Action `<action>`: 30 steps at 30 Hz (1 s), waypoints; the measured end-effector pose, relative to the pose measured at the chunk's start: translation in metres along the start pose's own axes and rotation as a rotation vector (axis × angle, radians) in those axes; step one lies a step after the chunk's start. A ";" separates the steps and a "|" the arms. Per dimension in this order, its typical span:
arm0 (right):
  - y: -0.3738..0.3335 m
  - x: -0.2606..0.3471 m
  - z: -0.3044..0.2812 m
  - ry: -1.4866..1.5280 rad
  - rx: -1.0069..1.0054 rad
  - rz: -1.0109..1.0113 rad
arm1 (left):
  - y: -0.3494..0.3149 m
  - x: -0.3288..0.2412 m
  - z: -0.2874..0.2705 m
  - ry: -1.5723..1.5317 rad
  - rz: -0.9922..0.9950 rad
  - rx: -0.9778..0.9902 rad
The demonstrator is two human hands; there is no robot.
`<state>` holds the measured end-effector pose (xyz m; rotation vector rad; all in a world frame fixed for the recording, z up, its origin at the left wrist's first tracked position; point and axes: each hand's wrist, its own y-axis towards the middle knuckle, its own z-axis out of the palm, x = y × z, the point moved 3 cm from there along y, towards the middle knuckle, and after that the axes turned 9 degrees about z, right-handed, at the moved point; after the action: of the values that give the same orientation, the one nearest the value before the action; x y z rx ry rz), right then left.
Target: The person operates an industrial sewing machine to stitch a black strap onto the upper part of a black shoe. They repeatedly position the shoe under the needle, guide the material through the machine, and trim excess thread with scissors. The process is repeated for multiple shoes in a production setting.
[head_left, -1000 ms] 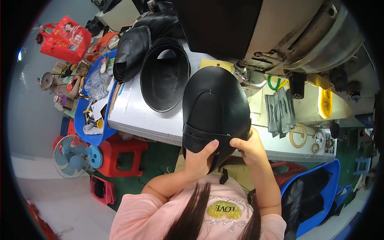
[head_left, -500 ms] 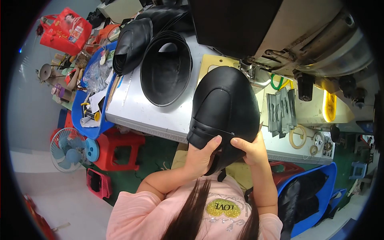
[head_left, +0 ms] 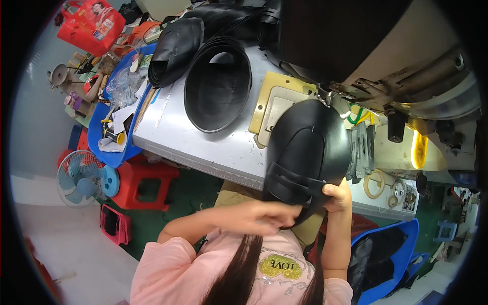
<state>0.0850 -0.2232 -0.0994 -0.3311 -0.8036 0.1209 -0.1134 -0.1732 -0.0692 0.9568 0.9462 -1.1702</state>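
A black leather shoe upper (head_left: 305, 147) with a strap across it is tilted up in front of me, its rounded toe end by the sewing machine. My right hand (head_left: 337, 197) grips its lower right edge, thumb on top beside the strap's end; the other fingers are mostly hidden. At the near end of the upper is my left hand (head_left: 256, 216), its fingers pointing right and smeared by motion. Whether it touches the upper or holds anything, I cannot tell.
The sewing machine (head_left: 401, 61) overhangs the table (head_left: 223, 152) at the right. Nested black uppers (head_left: 218, 91) stand left of the machine. A blue basin (head_left: 94, 137) holds scraps at the left, and another blue bin (head_left: 391, 284) holds black pieces at the lower right.
My left hand has come off the upper's left edge and swung across its near end. The upper, held in my right hand, sits a little farther right and lower in the picture.
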 end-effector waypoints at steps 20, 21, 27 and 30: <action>-0.009 -0.002 -0.028 0.054 0.135 -0.076 | 0.029 0.033 -0.064 -0.626 0.065 -0.292; -0.007 -0.003 -0.027 0.060 0.142 -0.069 | 0.027 0.033 -0.064 -0.628 0.070 -0.303; 0.004 -0.005 -0.021 0.080 0.168 -0.044 | 0.014 0.033 -0.071 -0.532 0.077 -0.457; 0.002 -0.001 -0.012 0.086 0.149 -0.023 | 0.011 0.027 -0.074 0.045 0.252 -0.786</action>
<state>0.0933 -0.2241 -0.1090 -0.1853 -0.7088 0.1427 -0.1062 -0.1095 -0.1164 0.4399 1.1545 -0.4826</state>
